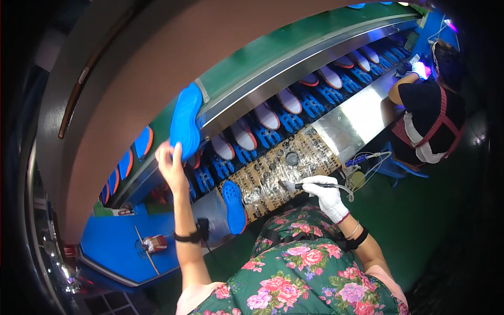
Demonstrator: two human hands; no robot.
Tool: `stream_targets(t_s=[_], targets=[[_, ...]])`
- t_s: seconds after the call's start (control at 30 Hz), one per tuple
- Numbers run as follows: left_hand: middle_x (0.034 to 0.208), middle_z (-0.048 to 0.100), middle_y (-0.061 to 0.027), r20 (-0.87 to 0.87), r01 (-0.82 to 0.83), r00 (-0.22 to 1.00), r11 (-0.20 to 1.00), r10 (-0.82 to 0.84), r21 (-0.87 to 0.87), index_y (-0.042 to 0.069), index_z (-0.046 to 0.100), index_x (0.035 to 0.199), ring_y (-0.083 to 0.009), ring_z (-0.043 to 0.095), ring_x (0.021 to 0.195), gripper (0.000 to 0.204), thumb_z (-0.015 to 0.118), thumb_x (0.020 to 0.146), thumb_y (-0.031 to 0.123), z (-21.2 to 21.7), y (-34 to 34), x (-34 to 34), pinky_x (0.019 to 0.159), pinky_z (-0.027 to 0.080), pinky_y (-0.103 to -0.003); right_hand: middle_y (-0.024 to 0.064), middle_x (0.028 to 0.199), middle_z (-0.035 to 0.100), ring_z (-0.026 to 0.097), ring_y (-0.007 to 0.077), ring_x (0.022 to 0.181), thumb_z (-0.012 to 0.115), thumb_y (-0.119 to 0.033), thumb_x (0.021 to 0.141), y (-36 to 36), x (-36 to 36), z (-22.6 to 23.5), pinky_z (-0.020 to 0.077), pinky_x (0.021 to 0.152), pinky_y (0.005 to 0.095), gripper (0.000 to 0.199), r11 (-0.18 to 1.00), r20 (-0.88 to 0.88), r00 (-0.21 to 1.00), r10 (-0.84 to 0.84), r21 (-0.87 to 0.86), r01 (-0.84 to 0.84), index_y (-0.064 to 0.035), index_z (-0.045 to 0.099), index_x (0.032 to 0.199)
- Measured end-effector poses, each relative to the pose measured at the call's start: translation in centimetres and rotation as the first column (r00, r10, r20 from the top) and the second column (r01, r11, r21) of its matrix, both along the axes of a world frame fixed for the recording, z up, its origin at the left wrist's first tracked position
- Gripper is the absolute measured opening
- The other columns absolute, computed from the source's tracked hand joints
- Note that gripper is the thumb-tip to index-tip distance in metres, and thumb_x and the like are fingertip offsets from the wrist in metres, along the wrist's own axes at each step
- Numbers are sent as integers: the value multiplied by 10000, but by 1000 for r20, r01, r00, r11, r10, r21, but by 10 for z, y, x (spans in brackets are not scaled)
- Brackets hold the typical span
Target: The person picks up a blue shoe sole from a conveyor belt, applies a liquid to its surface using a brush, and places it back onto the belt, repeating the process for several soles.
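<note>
Left hand (170, 165) grasps blue sole (186, 122) at conveyor (294, 71) edge. Gloved right hand (326, 193) grips brush (304, 186) over bench (278, 170). Second sole (234, 206) lies at seven o'clock from brush. Co-worker (430, 115) at two o'clock.

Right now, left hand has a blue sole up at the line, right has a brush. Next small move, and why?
Probably bring the blue sole down to the taped bench. The left hand holds it raised by its lower end, far from the brush in the gloved right hand, which rests over the bench beside another sole.
</note>
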State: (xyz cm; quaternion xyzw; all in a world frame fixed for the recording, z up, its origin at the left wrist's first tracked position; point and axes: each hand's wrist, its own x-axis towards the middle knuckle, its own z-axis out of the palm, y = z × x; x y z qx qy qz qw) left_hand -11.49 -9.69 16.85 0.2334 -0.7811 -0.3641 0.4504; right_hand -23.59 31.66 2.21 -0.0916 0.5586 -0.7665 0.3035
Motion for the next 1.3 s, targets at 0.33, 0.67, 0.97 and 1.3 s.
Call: stream_targets(t_s=[0.33, 0.67, 0.97, 1.3], targets=[[1153, 695, -183, -401, 418, 908, 231, -118, 879, -43, 548, 1358, -324, 696, 1051, 620, 693, 814, 217, -74, 84, 25, 1003, 553, -474, 111, 1006, 775, 717, 163, 911, 735, 69, 853, -26, -16, 82, 563, 821, 279, 215, 955, -51, 990, 133, -260, -142, 29, 770, 1062], [1459, 537, -226, -657, 703, 658, -13, -367, 711, 45, 335, 1567, -411, 613, 1257, 999, 788, 805, 507, -99, 184, 11, 1055, 529, -538, 148, 975, 789, 749, 230, 879, 825, 5, 773, -67, -17, 146, 588, 787, 348, 157, 979, -733, 680, 15, -127, -159, -37, 789, 920], [1371, 620, -90, -897, 847, 413, -296, -154, 441, 176, 414, 1563, -269, 657, 1150, 875, 282, 977, 813, -79, 206, -14, 947, 581, -449, 121, 981, 780, 732, 222, 858, 793, 0, 790, -82, -26, 152, 573, 783, 344, 203, 999, -857, 514, -45, -49, 5, -27, 794, 992], [1571, 459, -99, -504, 546, 824, 124, -257, 829, 146, 319, 1607, -311, 459, 1426, 961, 254, 955, 849, -71, 216, -11, 1209, 349, -485, 125, 1011, 773, 732, 255, 894, 780, 6, 803, -82, 5, 157, 575, 811, 378, 224, 993, -975, 223, -4, -30, -112, -28, 782, 1024]])
